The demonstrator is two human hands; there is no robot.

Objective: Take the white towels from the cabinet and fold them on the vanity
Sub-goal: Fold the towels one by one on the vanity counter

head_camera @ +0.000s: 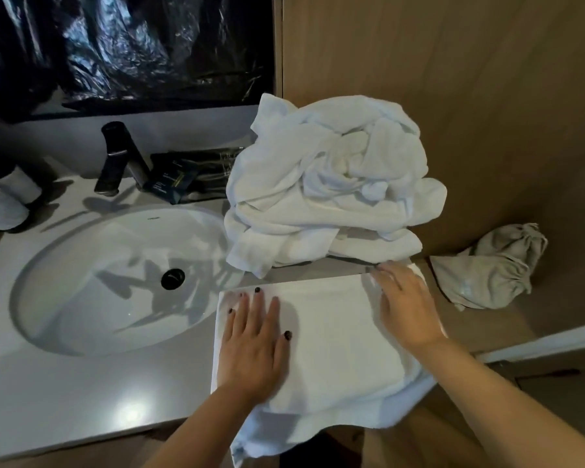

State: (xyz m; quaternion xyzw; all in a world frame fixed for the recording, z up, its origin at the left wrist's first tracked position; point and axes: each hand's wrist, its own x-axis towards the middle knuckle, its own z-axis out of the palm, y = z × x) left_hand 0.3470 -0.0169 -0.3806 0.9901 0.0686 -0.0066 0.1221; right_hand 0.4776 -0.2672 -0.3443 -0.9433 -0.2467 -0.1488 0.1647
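Note:
A white towel (pixel 335 332) lies flat on the vanity top (pixel 81 393), right of the sink, its near part hanging over the front edge. My left hand (pixel 254 342) presses flat on the towel's left side with straight fingers. My right hand (pixel 406 305) rests on the towel's far right corner, fingers stretched toward the corner's edge. Behind the flat towel a heap of crumpled white towels (pixel 328 187) sits against the wooden wall.
An oval white sink (pixel 122 278) with a black drain lies to the left, a black faucet (pixel 115 157) behind it. Dark packets (pixel 183 180) lie by the faucet. Two white rolls (pixel 7 204) stand far left. A grey drawstring bag (pixel 490 265) lies on the right.

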